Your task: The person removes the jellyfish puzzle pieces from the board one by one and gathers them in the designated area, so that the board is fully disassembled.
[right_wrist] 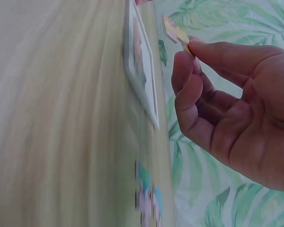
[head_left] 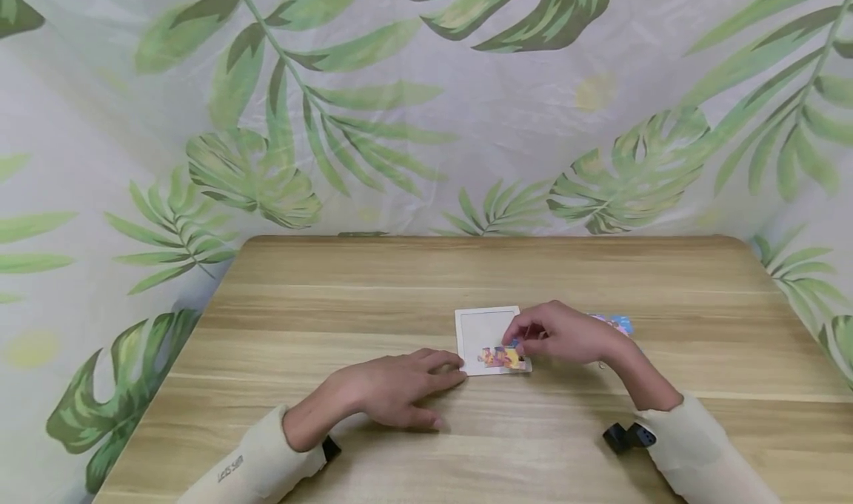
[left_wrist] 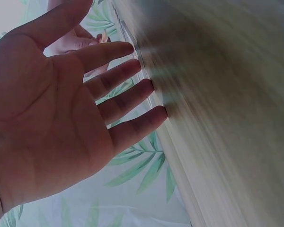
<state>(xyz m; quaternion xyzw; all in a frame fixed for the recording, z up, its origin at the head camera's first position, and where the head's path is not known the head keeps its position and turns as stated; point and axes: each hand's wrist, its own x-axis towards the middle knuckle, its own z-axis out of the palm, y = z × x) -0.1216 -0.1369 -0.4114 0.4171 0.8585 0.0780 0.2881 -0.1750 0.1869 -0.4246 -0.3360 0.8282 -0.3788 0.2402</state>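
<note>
A white square puzzle tray (head_left: 481, 325) lies on the wooden table, with several joined, colourful jigsaw pieces (head_left: 494, 357) along its lower part. My right hand (head_left: 566, 334) is over the tray's right side. Between its thumb and index finger it pinches a yellow and pink jigsaw piece (right_wrist: 174, 29), held clear of the tray in the right wrist view. My left hand (head_left: 400, 389) lies at the tray's lower left corner with its fingers spread. Its fingertips touch the tray edge, and the palm (left_wrist: 47, 113) holds nothing.
More loose jigsaw pieces (right_wrist: 147, 194), blue and pink, lie on the table right of the tray, partly hidden by my right hand in the head view. The wooden table (head_left: 333, 297) ends at a leaf-patterned cloth (head_left: 400, 119) behind it.
</note>
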